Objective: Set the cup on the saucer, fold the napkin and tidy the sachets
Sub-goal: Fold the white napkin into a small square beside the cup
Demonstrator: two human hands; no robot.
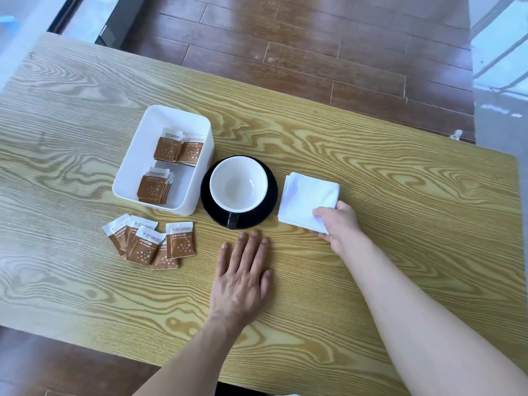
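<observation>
A cup [239, 184], white inside with a black handle turned toward me, stands on a black saucer [273, 195] at the table's middle. To its right lies a folded white napkin [305, 195]; my right hand [338, 224] pinches its near right corner. My left hand [243, 272] lies flat on the table just in front of the saucer, fingers straight, holding nothing. Several brown and white sachets [151, 242] lie loose and overlapping on the table left of my left hand. More sachets [167, 164] sit in stacks inside a white box [134, 155] left of the saucer.
The wooden table [400, 195] ends at a far edge beyond which a dark wood floor [314, 52] shows. The near edge runs below my forearms.
</observation>
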